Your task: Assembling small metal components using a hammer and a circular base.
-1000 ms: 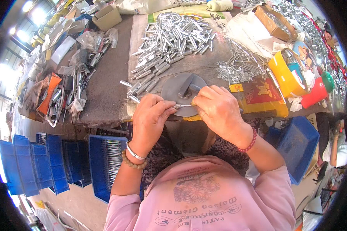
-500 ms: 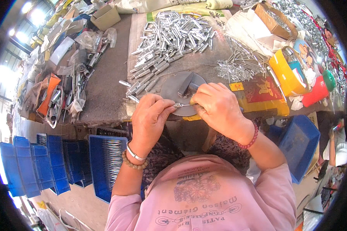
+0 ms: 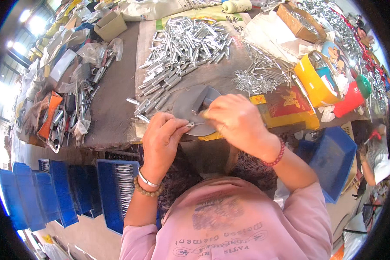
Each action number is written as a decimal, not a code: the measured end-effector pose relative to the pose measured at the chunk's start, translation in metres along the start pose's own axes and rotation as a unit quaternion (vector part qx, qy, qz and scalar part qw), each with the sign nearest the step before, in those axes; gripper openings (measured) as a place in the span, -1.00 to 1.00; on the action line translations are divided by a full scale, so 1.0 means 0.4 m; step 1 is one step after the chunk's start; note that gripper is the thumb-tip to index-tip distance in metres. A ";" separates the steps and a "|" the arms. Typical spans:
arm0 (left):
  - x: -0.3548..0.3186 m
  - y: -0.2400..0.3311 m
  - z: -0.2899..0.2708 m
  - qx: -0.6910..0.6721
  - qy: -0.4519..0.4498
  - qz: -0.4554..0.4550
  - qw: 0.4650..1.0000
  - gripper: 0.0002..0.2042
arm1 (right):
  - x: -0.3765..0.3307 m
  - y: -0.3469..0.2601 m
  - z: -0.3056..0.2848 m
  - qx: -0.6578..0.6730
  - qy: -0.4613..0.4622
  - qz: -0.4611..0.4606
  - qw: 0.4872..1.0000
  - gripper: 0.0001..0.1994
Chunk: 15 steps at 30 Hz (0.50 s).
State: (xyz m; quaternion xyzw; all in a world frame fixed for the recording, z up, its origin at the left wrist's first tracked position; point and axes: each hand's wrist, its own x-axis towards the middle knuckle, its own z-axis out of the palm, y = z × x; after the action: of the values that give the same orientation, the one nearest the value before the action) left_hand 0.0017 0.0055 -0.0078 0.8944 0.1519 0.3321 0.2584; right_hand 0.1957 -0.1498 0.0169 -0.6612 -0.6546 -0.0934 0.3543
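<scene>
My left hand [image 3: 162,135] is closed in a pinch on a small silvery metal fitting [image 3: 190,125], from which a thin rod points right. The fitting is over the near part of a round grey metal plate [image 3: 184,104] at the table's front edge. A dark wedge-shaped metal block [image 3: 209,96] stands on that plate. Close beside the block is my right hand [image 3: 240,123], its fingers curled together and slightly blurred. Whatever those fingers hold is hidden. Beyond the plate lies a large heap of silvery metal tubes [image 3: 188,45].
Thin metal pins [image 3: 260,76] are piled right of the tubes. A yellow container [image 3: 312,78] and a red one [image 3: 350,102] stand farther right. Tools [image 3: 80,95] clutter the left. Below the table are a blue bin of rods [image 3: 106,195] and another blue bin [image 3: 333,162].
My right hand has come away from the thin rod and moved up toward the dark block. My left hand still pinches the fitting. The whole view has shifted slightly.
</scene>
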 end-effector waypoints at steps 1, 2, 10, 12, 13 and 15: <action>-0.001 0.000 0.000 0.001 0.003 -0.001 1.000 -0.82 | 0.004 0.015 -0.017 -0.015 0.021 0.022 0.999 -0.83; 0.000 0.000 -0.001 -0.001 0.005 0.000 1.000 -0.82 | 0.008 0.044 -0.039 -0.030 0.043 0.044 0.998 -0.81; 0.004 0.008 0.000 -0.016 0.018 -0.003 1.000 -0.81 | 0.009 0.168 -0.115 -0.147 -0.022 0.152 0.977 -0.88; 0.003 0.009 -0.003 -0.018 0.011 -0.005 1.000 -0.82 | 0.016 0.170 -0.106 -0.171 -0.050 0.107 0.978 -0.93; 0.002 0.008 -0.004 -0.019 0.004 -0.007 1.000 -0.82 | 0.020 0.171 -0.100 -0.170 -0.051 0.107 0.978 -0.93; 0.001 0.007 -0.003 -0.022 0.003 -0.008 1.000 -0.83 | 0.024 0.171 -0.088 -0.208 -0.079 0.077 0.972 -0.96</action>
State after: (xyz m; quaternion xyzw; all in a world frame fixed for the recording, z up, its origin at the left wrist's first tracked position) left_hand 0.0012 0.0039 -0.0052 0.8861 0.1529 0.3361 0.2802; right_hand 0.2726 -0.1555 0.0248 -0.7739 -0.5941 -0.1472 0.1626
